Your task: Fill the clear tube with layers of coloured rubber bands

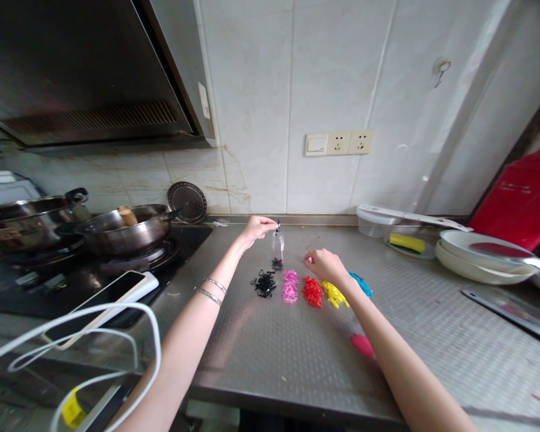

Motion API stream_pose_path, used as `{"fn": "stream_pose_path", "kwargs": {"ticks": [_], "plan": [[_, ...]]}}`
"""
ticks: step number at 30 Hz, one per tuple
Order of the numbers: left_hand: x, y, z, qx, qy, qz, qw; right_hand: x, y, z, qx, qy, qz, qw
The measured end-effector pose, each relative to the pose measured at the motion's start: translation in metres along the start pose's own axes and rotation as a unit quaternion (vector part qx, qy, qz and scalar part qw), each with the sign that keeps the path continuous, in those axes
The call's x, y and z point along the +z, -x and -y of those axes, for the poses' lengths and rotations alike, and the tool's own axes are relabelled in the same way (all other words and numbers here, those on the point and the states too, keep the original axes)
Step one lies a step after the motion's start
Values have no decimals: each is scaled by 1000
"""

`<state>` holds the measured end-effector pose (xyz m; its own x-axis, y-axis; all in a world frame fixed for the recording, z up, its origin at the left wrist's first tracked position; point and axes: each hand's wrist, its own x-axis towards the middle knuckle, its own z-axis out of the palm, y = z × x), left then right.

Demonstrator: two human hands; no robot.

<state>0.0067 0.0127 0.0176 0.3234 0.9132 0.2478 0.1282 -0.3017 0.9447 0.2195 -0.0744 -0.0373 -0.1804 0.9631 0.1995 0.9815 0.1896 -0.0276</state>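
Your left hand (258, 228) pinches a black piece (278, 226) at the clear bottle's mouth (278, 235); your right hand (324, 264) curls, its hold unclear.

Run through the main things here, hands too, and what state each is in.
left hand, pinching a small black piece
right hand, curled, contents unclear
bottle, upright, dark pieces at its bottom
piles, loose, sorted by colour
phone, screen dark
cable, loosely looped
white bowls, stacked
sockets, unused
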Motion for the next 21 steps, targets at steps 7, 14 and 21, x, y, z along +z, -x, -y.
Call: {"fn": "stream_pose_path", "kwargs": {"ticks": [7,14,21], "plan": [[-2,3,11,-3,-14,20,1000,1,-1,1,-8,-2,1,1000],[-4,4,16,-6,-37,36,999,0,0,0,-15,-9,-1,1000],[-3,8,14,-13,-49,38,998,1,-1,-1,-23,-12,0,1000]]}}
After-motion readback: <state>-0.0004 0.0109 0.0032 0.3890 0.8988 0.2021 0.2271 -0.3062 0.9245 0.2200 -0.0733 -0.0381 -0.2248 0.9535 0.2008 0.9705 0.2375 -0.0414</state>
